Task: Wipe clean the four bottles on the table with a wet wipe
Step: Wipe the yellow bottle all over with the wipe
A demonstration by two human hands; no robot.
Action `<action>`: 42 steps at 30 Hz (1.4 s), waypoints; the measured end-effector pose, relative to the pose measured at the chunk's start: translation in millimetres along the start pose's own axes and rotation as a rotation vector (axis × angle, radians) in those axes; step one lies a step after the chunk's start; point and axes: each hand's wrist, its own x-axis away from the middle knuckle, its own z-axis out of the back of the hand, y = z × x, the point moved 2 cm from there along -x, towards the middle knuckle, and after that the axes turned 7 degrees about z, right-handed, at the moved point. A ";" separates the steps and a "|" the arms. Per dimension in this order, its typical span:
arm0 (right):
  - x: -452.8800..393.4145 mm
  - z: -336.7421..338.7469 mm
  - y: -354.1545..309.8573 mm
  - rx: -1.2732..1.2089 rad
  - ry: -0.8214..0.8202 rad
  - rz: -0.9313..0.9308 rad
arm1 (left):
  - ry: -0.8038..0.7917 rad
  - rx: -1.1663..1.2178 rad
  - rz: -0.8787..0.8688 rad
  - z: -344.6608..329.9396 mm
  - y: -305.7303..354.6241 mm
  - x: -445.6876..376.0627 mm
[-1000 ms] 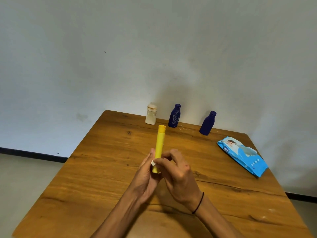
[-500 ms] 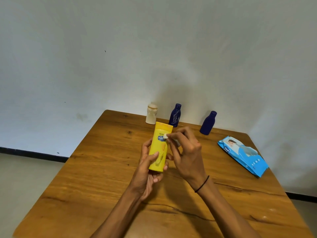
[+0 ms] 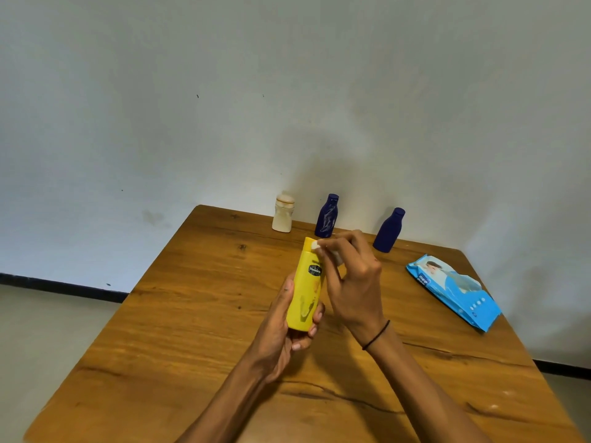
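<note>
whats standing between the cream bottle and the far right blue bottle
In the head view, another dark blue plastic bottle stands between the cream bottle and the right blue bottle.

yellow bottle: held up, white wipe on top | cream bottle, two blue bottles: standing at table's back

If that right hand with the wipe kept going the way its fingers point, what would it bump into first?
The right hand pinches the wet wipe against the yellow bottle, near its top, so the bottle comes first.
</note>
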 end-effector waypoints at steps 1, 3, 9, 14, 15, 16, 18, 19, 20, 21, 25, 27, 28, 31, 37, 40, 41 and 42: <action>-2.2 -1.4 -1.6 0.012 0.005 -0.001 | -0.003 0.006 0.008 -0.1 -0.6 -0.5; -1.4 -4.8 -5.2 0.039 -0.014 0.021 | 0.008 0.006 -0.006 0.8 -0.3 -2.0; 24.0 -8.4 -23.8 0.012 -0.269 0.233 | 0.112 -0.023 -0.022 7.6 -8.9 -6.8; 28.7 -2.1 -17.5 -0.002 -0.304 0.251 | 0.072 -0.067 -0.105 2.4 -11.3 -5.4; 25.4 -1.3 -14.1 0.017 -0.275 0.230 | 0.078 -0.099 -0.107 1.1 -11.2 -5.0; 19.9 -0.3 -10.4 0.041 -0.234 0.202 | 0.083 -0.130 -0.110 0.4 -11.8 -4.8; 6.1 1.0 -4.1 0.077 -0.148 0.137 | 0.083 -0.191 -0.123 -0.1 -13.1 -4.5; -0.4 1.2 -1.9 0.080 -0.118 0.106 | 0.086 -0.216 -0.132 -0.3 -13.2 -4.1; -5.4 0.7 -1.0 0.075 -0.101 0.081 | 0.093 -0.228 -0.137 -0.4 -13.2 -4.0; -8.0 -0.5 -1.8 0.065 -0.096 0.063 | 0.097 -0.222 -0.138 -0.9 -12.7 -3.3; 8.5 -9.7 -16.1 -0.008 -0.205 0.099 | 0.105 -0.048 -0.089 3.1 -10.1 -1.7; 27.7 -11.9 -25.9 -0.093 -0.289 0.130 | 0.084 0.098 -0.057 8.8 -7.2 -0.8; 36.9 -10.8 -29.5 -0.132 -0.318 0.136 | 0.070 0.165 -0.043 10.1 -4.7 -0.3; 53.8 -4.8 -33.8 -0.227 -0.373 0.147 | 0.037 0.283 -0.020 11.3 1.3 1.4; 34.1 -1.1 -15.3 -0.172 -0.307 0.140 | 0.027 0.147 -0.050 2.9 -7.3 0.1; 10.4 -4.8 -1.1 -0.119 -0.151 0.045 | 0.021 0.157 -0.026 -2.4 -11.2 -2.2; 4.1 -6.3 2.4 -0.109 -0.112 0.014 | 0.008 0.173 -0.007 -2.8 -11.2 -2.6; -0.3 -8.1 4.8 -0.099 -0.085 -0.012 | -0.013 0.193 0.014 -2.7 -11.0 -3.1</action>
